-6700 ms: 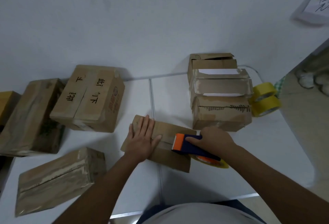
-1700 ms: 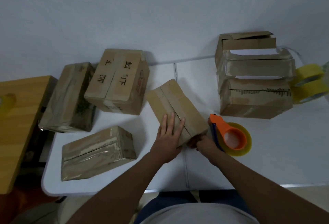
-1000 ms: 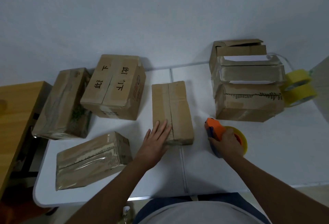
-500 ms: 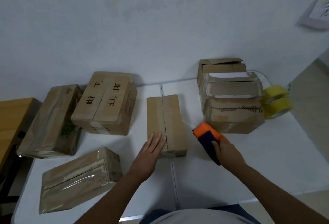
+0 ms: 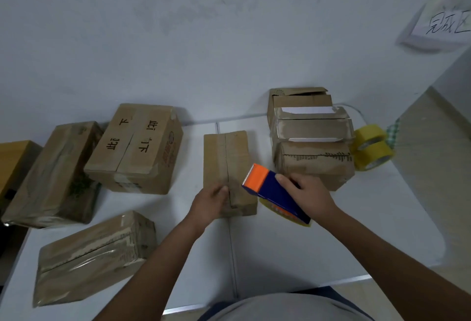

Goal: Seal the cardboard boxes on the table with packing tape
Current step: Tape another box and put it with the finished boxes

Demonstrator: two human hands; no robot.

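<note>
White table (image 5: 356, 231) set against a white wall (image 5: 178, 40), seen from above by the person working at its near edge. Largest carton: a printed box (image 5: 135, 149) at left centre, with a film-wrapped box (image 5: 51, 175) to its left and another film-wrapped box (image 5: 94, 254) lying near the front left corner. At right, a stack of boxes (image 5: 312, 139) stands toward the table's far edge, two yellow tape rolls (image 5: 373, 149) just beside it at the table's right edge. Centre: the small box (image 5: 228, 165) being worked on, its long axis running away from the viewer, the seam between its top flaps running lengthwise. Left forearm extends forward from lower centre; the left hand (image 5: 210, 203) rests at the near end of the small box, fingers curled over its top edge beside the seam, gripping it. Right forearm enters from the lower right; the right hand (image 5: 308, 193) grasps the tape dispenser (image 5: 274, 190), blue body with orange front end, held tilted above the box's near right corner, orange end pointing toward the seam. A handwritten paper sign (image 5: 443, 25) hangs on the wall at upper right.
</note>
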